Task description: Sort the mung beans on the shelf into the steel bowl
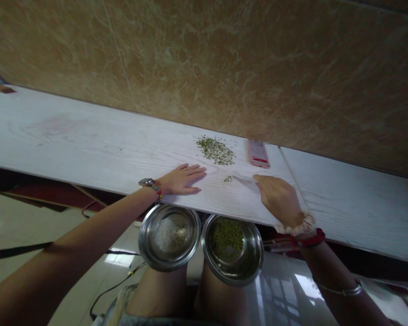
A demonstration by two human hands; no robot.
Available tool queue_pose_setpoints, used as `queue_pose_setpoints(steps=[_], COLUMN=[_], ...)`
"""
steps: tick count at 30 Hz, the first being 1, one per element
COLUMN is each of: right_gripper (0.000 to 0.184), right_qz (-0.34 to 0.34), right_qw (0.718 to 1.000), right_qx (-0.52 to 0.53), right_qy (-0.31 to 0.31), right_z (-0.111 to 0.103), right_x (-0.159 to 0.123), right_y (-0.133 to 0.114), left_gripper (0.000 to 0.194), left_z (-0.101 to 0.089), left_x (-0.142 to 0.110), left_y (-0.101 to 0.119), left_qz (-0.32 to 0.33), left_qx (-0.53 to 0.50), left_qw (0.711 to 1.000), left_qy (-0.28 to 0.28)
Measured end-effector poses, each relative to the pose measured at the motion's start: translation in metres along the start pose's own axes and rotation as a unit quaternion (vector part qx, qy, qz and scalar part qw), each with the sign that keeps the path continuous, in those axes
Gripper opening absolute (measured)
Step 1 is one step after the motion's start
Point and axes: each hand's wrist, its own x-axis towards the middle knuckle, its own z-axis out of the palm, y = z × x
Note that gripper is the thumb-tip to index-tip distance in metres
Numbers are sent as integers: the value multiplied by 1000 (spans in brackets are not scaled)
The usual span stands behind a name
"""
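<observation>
My left hand [182,180] lies flat on the white wood-grain table [139,140], fingers spread and holding nothing. Beyond its fingertips is a scattered patch of small green beans [217,151], like mung beans. My right hand [279,198] is closed around a thin, pale tool [244,179], too blurred to name exactly. The tool's tip meets a little cluster of beans [228,179] between my hands. Two steel bowls rest on my lap below the table edge. In the left bowl [143,251] are white grains; the right bowl [248,276] holds green beans.
A pink-cased phone [258,154] lies near the wall, right of the bean patch. The brown marbled wall [190,68] runs along the table's back edge. A brown object [0,87] sits at the far left end. A black cable [114,288] trails over the floor.
</observation>
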Motion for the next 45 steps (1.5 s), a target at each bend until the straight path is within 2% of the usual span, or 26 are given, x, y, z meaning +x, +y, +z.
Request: queue_pose_setpoints(steps=[4,7,13,18,22,25,30,36,45], right_gripper=[25,27,27,29,28,28,28,30,33], right_qz=[-2,-8,-56,-59,-28,3,-23,-52,-78], right_qw=[999,998,997,997,999,1000,999,997,994], right_qx=[15,24,49,50,33,27,34,40,71], right_qy=[-31,-50,-16,-1,7,-11,-31,-31,-16], right_z=[7,4,-16,-26,-20,-9,-1,-20,-45], right_x=[7,6,-5,-11,-9,-5,1,-12,-32], right_y=[-5,-9,-13,-11,-6,-4,-8,-9,-17], left_gripper=[56,55,54,54,54,54,54,55,55], left_z=[1,3,5,3,3,2,1,3,2], left_x=[0,0,0,0,0,0,0,1,1], left_y=[-1,-2,-4,-3,-2,-2,-1,-3,-2], left_qz=[3,8,4,2,-2,-3,-5,4,-5], left_qx=[-5,-9,-13,-24,-22,-21,-27,-29,-23], left_qw=[1000,1000,1000,999,999,1000,999,999,999], left_qy=[11,20,28,28,24,23,21,34,25])
